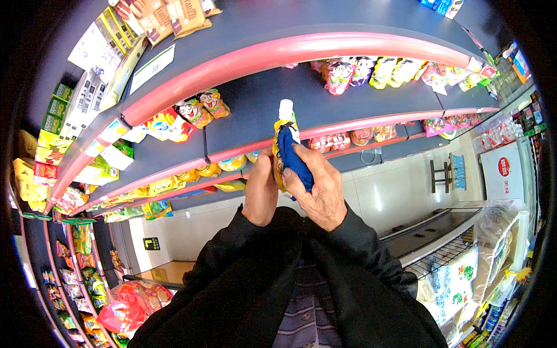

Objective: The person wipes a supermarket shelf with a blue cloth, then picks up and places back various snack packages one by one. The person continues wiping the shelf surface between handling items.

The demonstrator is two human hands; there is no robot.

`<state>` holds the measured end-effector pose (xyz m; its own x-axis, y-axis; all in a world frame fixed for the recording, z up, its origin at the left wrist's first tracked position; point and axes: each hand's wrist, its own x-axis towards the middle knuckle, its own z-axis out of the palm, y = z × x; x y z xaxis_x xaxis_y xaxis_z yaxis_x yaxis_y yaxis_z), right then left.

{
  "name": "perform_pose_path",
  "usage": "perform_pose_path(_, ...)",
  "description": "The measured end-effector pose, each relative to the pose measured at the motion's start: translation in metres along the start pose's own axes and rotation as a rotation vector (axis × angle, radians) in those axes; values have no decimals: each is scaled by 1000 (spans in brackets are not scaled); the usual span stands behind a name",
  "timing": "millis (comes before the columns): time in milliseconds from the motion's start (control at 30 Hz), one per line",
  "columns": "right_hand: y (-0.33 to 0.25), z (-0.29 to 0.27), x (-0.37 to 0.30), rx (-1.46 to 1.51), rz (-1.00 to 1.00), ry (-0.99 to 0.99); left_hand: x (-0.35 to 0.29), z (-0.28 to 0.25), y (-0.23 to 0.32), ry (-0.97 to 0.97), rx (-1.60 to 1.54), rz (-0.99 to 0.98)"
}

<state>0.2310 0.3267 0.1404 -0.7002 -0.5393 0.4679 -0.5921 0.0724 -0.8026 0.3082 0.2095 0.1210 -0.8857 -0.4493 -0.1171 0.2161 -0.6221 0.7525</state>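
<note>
In front of my chest, close to the shelf's edge, I hold a spouted jelly pouch (278, 134) upright with its white cap (286, 108) at the top. My left hand (259, 191) is closed round the pouch's left side. A folded dark blue cloth (286, 149) lies against the pouch, pressed there by the fingers and thumb of my right hand (322, 194). The cloth and both hands hide much of the pouch's lower part.
Curved dark shelves (249, 98) with pink edges stretch across in front of me. Similar spouted pouches (339, 76) stand to the back right, and others (203, 110) to the left. A red-wrapped bag (134, 304) sits at the lower left, a wire rack (444, 255) at the right.
</note>
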Motion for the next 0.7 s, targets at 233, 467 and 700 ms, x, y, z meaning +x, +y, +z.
perform_pose_path(233,8,11,37,-237,16,58,-18,-24,24,-19,40,-11)
perform_pose_path(467,-21,50,-11,-181,-36,-90,17,-41,49,96,-112,125)
perform_pose_path(700,-28,57,-33,-171,-90,-69,36,-54,72,74,-192,-64)
